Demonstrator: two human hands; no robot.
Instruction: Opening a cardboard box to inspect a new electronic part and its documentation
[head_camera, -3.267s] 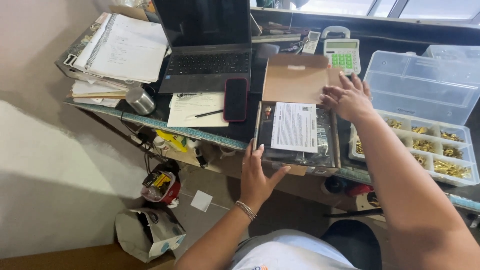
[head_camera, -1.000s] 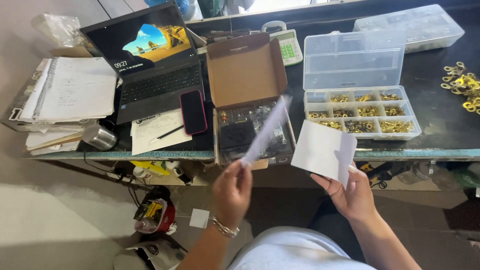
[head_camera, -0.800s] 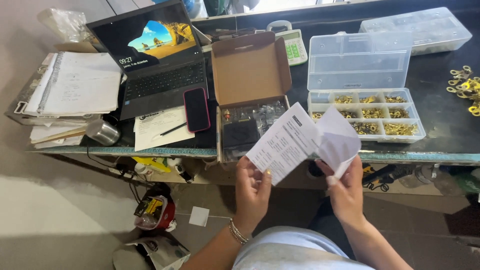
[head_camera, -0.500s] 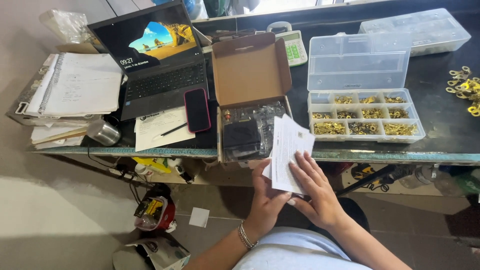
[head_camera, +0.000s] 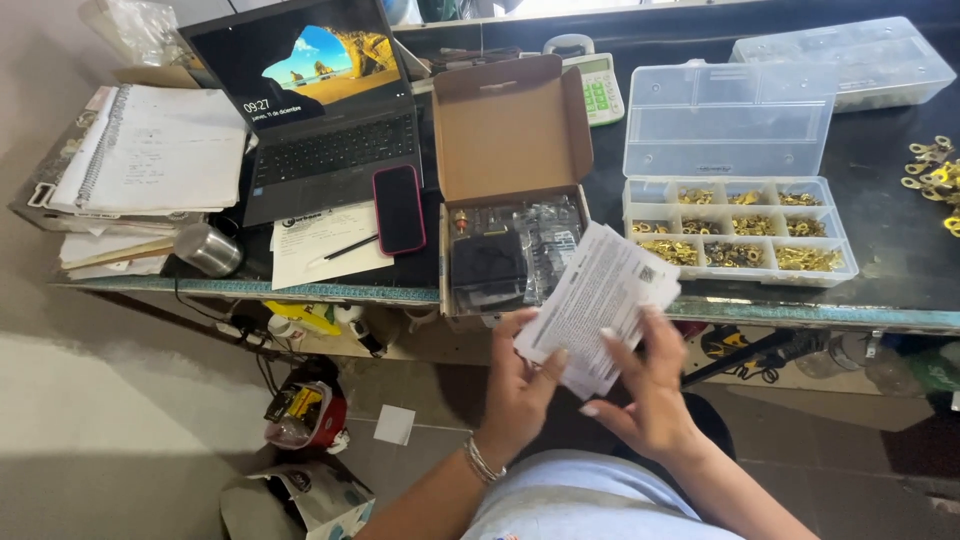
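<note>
Both hands grip a folded printed leaflet (head_camera: 598, 303) just near of the table edge (head_camera: 300, 290): the left hand (head_camera: 522, 388) pinches its lower left corner with thumb and fingers closed on the paper, the right hand (head_camera: 650, 390) closes on its lower right side. Just beyond it lies an open cardboard box (head_camera: 510, 200) with bagged parts. To the right sits a clear compartment case (head_camera: 738, 215) of brass pieces; to the left, a phone (head_camera: 398, 209) and laptop (head_camera: 315, 110)
</note>
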